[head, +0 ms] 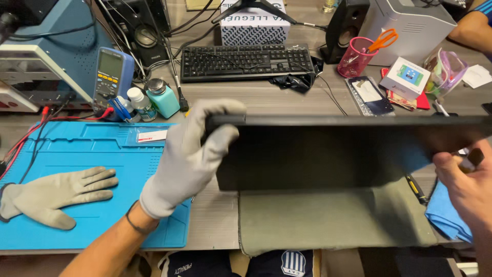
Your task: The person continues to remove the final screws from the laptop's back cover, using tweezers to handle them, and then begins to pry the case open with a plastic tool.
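A black laptop (338,149) is held up edge-on above a grey-green cloth pad (333,218) on the desk. My left hand (192,156), in a light grey work glove, grips the laptop's left end with the thumb on top. My bare right hand (464,187) holds its right end at the frame's edge, with a small dark tool between the fingers. A spare grey glove (56,195) lies flat on the blue work mat (77,154) to the left.
Behind the laptop are a black keyboard (246,61), a blue multimeter (110,77), small bottles (161,97), a pink cup with orange scissors (356,56) and a small white box (407,77). A blue cloth (446,215) lies at right. Another person's arm (471,31) rests at the top right.
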